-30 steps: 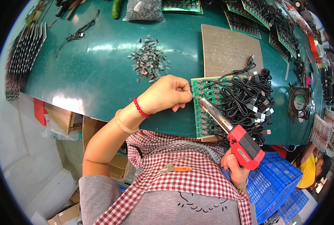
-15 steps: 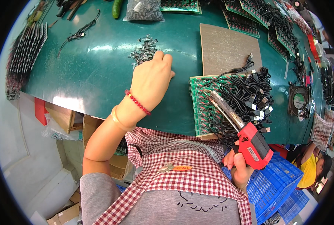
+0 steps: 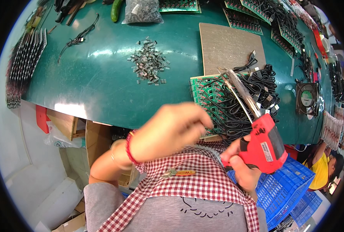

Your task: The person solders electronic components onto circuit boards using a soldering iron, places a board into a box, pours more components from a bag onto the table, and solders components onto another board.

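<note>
My right hand [image 3: 242, 170] grips a red pistol-shaped soldering gun [image 3: 265, 144]; its long metal tip points up over a green circuit board [image 3: 203, 89] covered with black cables [image 3: 253, 92]. My left hand [image 3: 168, 131] is blurred in mid-air in front of my chest, just left of the board, fingers bunched; whether it holds a part is hidden by the blur. A loose pile of small metal parts [image 3: 148, 62] lies on the green table [image 3: 102, 89], farther out to the left.
A brown board [image 3: 230, 44] lies behind the circuit board. A bag of parts [image 3: 143, 9], stacked boards [image 3: 23, 58] and a small fan [image 3: 306, 98] ring the table. Blue crates [image 3: 291, 189] and a person in yellow [image 3: 326, 170] are at lower right.
My left hand left the circuit board, reached out to the pile of metal parts, then swung back toward my chest. The soldering gun lifted slightly and tilted away from the board.
</note>
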The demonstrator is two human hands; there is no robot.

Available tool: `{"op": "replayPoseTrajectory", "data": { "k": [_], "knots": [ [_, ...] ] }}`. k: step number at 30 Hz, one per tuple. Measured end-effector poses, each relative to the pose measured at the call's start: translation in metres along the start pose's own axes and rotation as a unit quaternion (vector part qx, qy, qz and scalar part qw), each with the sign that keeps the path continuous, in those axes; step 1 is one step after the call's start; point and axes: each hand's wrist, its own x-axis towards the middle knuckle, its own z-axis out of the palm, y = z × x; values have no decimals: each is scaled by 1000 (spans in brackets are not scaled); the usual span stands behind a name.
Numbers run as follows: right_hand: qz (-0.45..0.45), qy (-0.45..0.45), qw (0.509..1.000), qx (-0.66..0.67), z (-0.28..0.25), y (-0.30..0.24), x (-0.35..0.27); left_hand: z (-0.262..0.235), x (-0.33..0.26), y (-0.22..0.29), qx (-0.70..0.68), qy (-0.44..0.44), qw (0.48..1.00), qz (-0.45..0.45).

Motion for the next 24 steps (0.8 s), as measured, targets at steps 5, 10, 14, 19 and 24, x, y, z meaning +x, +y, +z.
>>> {"op": "replayPoseTrajectory", "data": {
  "k": [5, 10, 14, 19, 24],
  "knots": [
    [29, -58, 998, -2, 12, -3, 6, 37, -22, 5, -125, 9, 992, 19],
    [24, -57, 998, -28, 7, -3, 3, 42, -27, 7, -251, 43, 964, -77],
    [19, -66, 996, -60, 12, -9, 3, 54, -24, 7, -251, 57, 965, -56],
    [-21, -37, 991, -129, 17, -15, 5, 57, -20, 12, -158, 77, 984, 32],
    [-11, -76, 989, -125, 13, -12, 10, 52, -27, 10, -129, 72, 988, -39]
  ]
}}
